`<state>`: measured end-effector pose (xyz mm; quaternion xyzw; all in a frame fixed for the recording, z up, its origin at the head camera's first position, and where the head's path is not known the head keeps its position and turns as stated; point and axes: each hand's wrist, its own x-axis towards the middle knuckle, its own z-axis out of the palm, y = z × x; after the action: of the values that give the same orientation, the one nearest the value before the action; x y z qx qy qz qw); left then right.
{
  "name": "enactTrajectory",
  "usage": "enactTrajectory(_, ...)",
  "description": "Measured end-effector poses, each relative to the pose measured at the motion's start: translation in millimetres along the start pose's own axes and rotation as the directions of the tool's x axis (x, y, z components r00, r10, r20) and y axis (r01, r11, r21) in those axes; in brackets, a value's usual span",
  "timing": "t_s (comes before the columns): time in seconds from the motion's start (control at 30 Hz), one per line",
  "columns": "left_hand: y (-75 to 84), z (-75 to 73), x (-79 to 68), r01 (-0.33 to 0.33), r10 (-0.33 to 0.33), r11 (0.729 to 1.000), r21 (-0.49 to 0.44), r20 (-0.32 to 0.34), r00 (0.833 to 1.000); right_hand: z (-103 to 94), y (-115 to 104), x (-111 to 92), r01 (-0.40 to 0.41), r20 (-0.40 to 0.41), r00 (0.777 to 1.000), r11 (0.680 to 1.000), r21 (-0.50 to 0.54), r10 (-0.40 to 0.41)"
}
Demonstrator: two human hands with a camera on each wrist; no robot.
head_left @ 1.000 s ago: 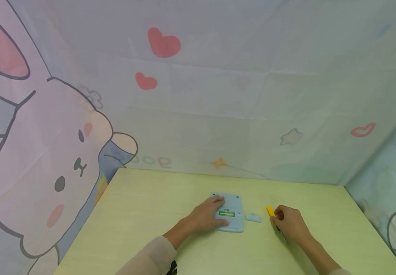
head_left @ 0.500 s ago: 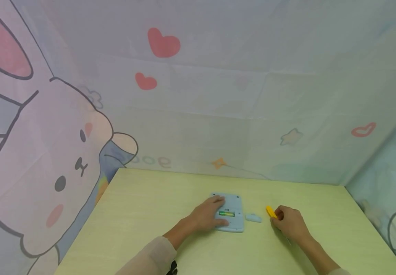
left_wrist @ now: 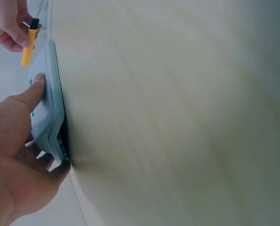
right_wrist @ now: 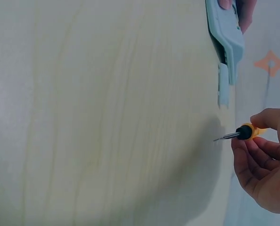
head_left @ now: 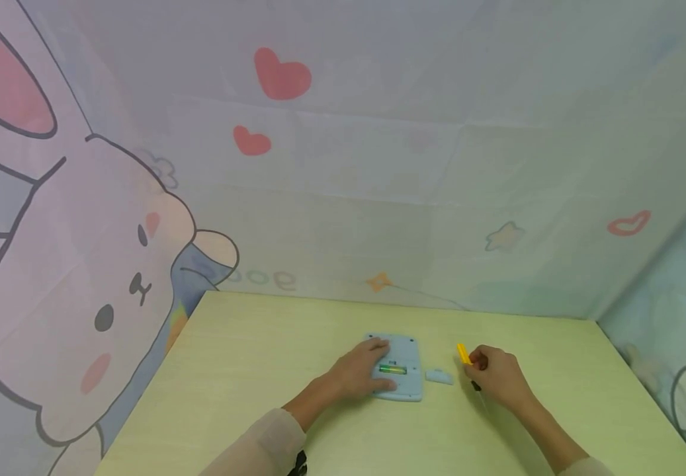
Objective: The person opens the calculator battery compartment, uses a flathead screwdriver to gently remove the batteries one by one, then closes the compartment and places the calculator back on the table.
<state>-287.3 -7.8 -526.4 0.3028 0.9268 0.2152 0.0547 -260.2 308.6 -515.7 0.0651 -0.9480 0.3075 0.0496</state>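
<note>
Item 1, left hand (head_left: pixel 357 371): holds the left side of a light blue device (head_left: pixel 407 389), its thumb and fingers spread across the back and, in the left wrist view, bent round the edge. The device lies flat on the table (head_left: pixel 259 370), back upward, near the table's far edge.

Item 2, battery (head_left: pixel 393 370): 1 green cylinder is visible, seated crosswise in a recess in the back of the device, between the thumb and fingers of the left hand. 2 dark dots mark the device's far corners.

Item 3, small light blue piece (head_left: pixel 439 377): lies on the table just beside the right edge of the device.

Item 4, right hand (head_left: pixel 497 377): pinches a screwdriver (head_left: pixel 463 354) by its yellow handle, thumb and fingers closed about it. Black collar and metal shaft project toward the person, slanted downward; the handle's end points away. Whether the tip touches the table cannot be told. The small piece sits between the device and the screwdriver.

Item 5, surroundings: a printed cloth (head_left: pixel 348 218) stands behind the table, bearing a large rabbit (head_left: pixel 81 264) at left and 2 solid red hearts (head_left: pixel 283 76).
</note>
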Motion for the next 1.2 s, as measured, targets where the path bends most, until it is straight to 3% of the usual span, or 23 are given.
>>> enactTrajectory(0.33,-0.4,0.5,0.0,-0.005,0.005,1.0,0.005,0.001,1.0,0.8,-9.8,-0.2,-0.023,-0.008,1.0,0.998,0.056,0.023)
enactTrajectory(0.57,-0.7,1.7,0.6,0.001,-0.001,1.0,-0.009,0.002,1.0,1.0,-11.8,-2.0,-0.081,0.035,0.997,0.98,0.184,0.076)
enactTrajectory(1.07,-2.5,2.6,0.3,0.003,-0.003,1.0,-0.013,0.002,1.0,-3.7,-9.8,-3.4,-0.054,0.029,0.998,0.982,0.18,0.049)
enactTrajectory(1.2,-3.2,3.9,1.2,0.0,0.0,1.0,0.0,0.001,1.0,-3.2,-9.0,-4.4,-0.072,0.055,0.997,0.971,0.23,0.06)
